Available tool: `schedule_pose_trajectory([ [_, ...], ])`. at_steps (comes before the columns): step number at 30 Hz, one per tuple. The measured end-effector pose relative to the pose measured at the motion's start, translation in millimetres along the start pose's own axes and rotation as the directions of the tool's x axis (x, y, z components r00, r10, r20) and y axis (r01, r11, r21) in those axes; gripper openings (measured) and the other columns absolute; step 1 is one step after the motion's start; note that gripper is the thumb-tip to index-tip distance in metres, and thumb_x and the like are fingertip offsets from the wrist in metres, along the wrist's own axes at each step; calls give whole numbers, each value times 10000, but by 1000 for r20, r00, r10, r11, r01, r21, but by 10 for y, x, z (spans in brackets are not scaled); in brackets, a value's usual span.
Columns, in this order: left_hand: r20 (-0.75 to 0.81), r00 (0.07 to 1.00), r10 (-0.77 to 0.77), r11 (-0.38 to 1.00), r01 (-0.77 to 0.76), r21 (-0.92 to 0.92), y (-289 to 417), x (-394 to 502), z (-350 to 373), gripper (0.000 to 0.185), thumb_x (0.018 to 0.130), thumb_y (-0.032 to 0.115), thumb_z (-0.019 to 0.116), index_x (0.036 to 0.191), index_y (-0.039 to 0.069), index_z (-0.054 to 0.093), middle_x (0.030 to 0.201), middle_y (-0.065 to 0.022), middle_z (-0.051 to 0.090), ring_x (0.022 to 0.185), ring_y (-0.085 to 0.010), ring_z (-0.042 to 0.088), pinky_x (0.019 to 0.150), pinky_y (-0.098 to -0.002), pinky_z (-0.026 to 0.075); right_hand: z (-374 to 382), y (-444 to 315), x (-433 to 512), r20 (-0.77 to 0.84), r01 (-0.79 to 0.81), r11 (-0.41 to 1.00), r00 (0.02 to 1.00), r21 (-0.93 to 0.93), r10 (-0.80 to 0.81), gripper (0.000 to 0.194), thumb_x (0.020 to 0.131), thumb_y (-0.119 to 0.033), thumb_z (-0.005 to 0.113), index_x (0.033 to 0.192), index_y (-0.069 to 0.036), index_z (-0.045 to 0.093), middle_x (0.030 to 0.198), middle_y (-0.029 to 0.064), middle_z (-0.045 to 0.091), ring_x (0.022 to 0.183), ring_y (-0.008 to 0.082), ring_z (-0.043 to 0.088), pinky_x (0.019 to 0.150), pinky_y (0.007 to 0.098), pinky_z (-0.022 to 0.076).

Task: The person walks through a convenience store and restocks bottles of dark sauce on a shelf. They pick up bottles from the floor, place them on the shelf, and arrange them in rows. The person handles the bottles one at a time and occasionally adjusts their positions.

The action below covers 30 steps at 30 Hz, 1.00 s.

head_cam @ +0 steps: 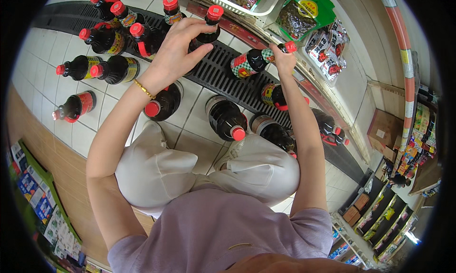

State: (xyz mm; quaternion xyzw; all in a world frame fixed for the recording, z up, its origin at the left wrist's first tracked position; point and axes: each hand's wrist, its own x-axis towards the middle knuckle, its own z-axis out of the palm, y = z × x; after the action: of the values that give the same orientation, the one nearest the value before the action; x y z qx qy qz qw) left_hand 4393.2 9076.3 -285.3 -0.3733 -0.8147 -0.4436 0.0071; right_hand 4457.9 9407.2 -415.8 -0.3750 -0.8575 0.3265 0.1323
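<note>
My left hand (188, 41), with a gold bracelet at the wrist, is at a dark sauce bottle with a red cap (215, 13). Its fingers and thumb are spread on either side of the bottle's neck; whether they grip it is unclear. My right hand (284, 57) is closed round the neck of a tilted dark sauce bottle with a green-checked label (245, 64), just below its red cap. Between my arms stand large dark bottles with red caps, one left of centre (167, 103), one in the middle (226, 119) and one further right (272, 130).
More red-capped bottles (117, 70) stand at the left on white tiles and a dark slotted grating (222, 68). Beyond runs a shelf edge with a white basket (249, 11), a green bag (306, 14) and small packets (327, 52). A cardboard box (383, 130) lies right.
</note>
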Motion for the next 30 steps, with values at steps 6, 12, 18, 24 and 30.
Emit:
schedule_pose_trajectory([
  [6, 16, 1000, -2, 1000, 2, 3, 5, -10, 44, 331, 804, 133, 679, 1122, 67, 618, 1156, -120, 565, 1120, -308, 510, 963, -383, 407, 70, 65, 71, -93, -68, 994, 994, -88, 60, 480, 607, -471, 759, 719, -18, 649, 684, 163, 660, 687, 326, 654, 657, 401, 492],
  [12, 11, 995, 95, 995, -95, -1, -23, -29, 164, 321, 757, 83, 689, 1066, 58, 607, 1166, -148, 563, 1087, -341, 506, 951, -420, 407, 195, 217, -101, 40, -41, 920, 999, 390, 28, 566, 719, -357, 770, 1068, 32, 552, 706, 94, 644, 620, 201, 636, 621, 347, 504],
  [18, 147, 988, 56, 998, -50, -42, 82, -98, 263, 350, 771, 121, 696, 1100, 49, 602, 1171, -178, 527, 1114, -365, 480, 969, -425, 401, 229, -23, -577, 68, 163, 822, 969, 546, -237, 180, 724, -154, 722, 753, -45, 581, 695, 17, 587, 662, 120, 547, 642, 317, 474],
  [24, 226, 969, 101, 994, -90, -55, 283, -27, 184, 399, 795, 171, 698, 1161, 59, 587, 1154, -160, 551, 1111, -350, 492, 974, -422, 390, -681, -890, -755, 2, 381, 782, 898, 493, -439, 234, 688, -190, 726, 737, -13, 581, 659, 76, 600, 613, 139, 575, 622, 313, 485],
  [30, 36, 965, 261, 965, -260, -42, 1293, 566, 309, 1060, 671, 276, 812, 1460, 11, 155, 1364, -262, 322, 1268, -410, 350, 1050, -469, 329, -2696, -2481, -665, -175, 553, 588, 799, 590, -576, 95, 709, -111, 690, 745, -46, 631, 698, 10, 637, 666, 97, 599, 645, 273, 489],
])
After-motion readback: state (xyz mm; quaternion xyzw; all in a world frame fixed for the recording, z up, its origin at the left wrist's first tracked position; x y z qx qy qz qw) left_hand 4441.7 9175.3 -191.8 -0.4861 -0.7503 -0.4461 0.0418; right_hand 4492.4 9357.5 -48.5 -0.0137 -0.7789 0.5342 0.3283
